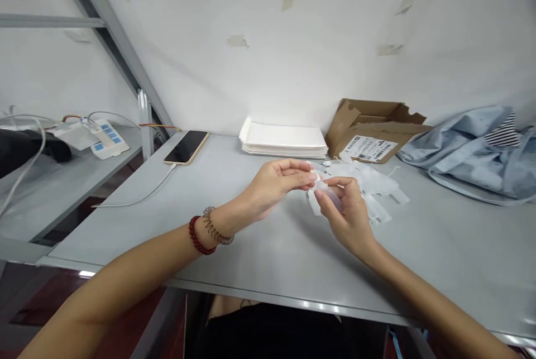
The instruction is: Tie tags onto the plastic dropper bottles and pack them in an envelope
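Note:
Just above the middle of the table, both hands meet on a small translucent white plastic piece [334, 199]. My left hand [278, 185], with two bracelets on its wrist, pinches the white upper end between thumb and fingers. Closed around the lower, clearer end is my right hand [349, 214]. The fingers cover much of the piece, so its exact kind cannot be made out. Behind the right hand lies a loose pile of flat white translucent plastic pieces [374, 181], partly hidden by that hand.
Against the wall stand a stack of white sheets or envelopes [285, 137] and an open cardboard box [377, 130] with a label. Light blue cloth [469, 147] lies at the right. A phone [186, 147] with a white cable [156, 194] rests left, near a metal frame post [145, 124].

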The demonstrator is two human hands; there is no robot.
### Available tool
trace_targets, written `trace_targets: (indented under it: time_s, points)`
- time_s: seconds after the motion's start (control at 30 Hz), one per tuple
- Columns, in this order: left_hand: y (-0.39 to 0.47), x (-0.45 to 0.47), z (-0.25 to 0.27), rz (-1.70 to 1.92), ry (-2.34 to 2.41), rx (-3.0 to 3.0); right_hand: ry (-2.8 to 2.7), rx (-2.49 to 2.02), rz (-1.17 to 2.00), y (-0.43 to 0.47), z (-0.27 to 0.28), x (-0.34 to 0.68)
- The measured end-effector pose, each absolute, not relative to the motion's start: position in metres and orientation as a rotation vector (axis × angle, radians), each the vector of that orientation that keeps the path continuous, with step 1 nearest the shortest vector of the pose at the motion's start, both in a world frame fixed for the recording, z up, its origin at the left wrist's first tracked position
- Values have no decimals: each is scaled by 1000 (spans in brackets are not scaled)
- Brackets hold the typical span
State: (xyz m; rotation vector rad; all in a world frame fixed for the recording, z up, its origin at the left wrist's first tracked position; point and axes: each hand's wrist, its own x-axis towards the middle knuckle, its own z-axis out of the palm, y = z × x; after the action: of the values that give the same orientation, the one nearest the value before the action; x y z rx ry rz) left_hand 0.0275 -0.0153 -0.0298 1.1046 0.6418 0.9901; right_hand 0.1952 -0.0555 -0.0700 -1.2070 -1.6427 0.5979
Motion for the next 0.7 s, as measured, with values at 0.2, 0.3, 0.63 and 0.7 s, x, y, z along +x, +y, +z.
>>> trace_targets:
  time_s: [0.2,0.3,0.63,0.7]
  points:
    - [-22,50,-44,1004,662,1088,-1582,-1225,750,-57,-75,202]
    - [-21,44,-55,990,699,1096,-1487,-1209,1025,-56,-74,201]
    - [-9,13,-47,875,536,1524,-822,-781,2124,-59,-63,193]
    - [-9,13,-44,873,526,1578,-874,-782,2086,-60,-65,193]
